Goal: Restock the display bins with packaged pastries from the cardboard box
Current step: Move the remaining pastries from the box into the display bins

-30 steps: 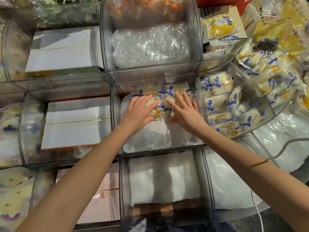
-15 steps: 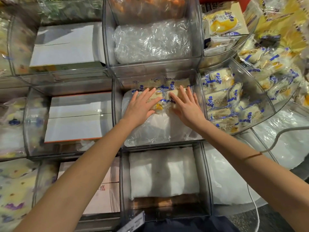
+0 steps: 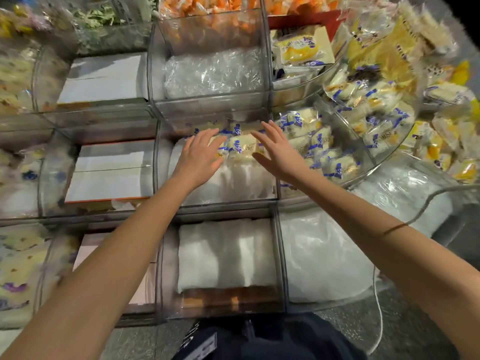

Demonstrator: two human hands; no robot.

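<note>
While L grip (image 3: 197, 157), R grip (image 3: 279, 149) spread wide over pastries (image 3: 242, 148) | clear bin (image 3: 220, 205) | floor (image 3: 350, 331)

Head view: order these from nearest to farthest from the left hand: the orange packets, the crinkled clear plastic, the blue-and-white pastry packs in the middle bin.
1. Blue-and-white pastry packs, at the left hand fingertips, in the middle bin.
2. Crinkled clear plastic, just behind.
3. Orange packets, at the very top, farthest back.
</note>
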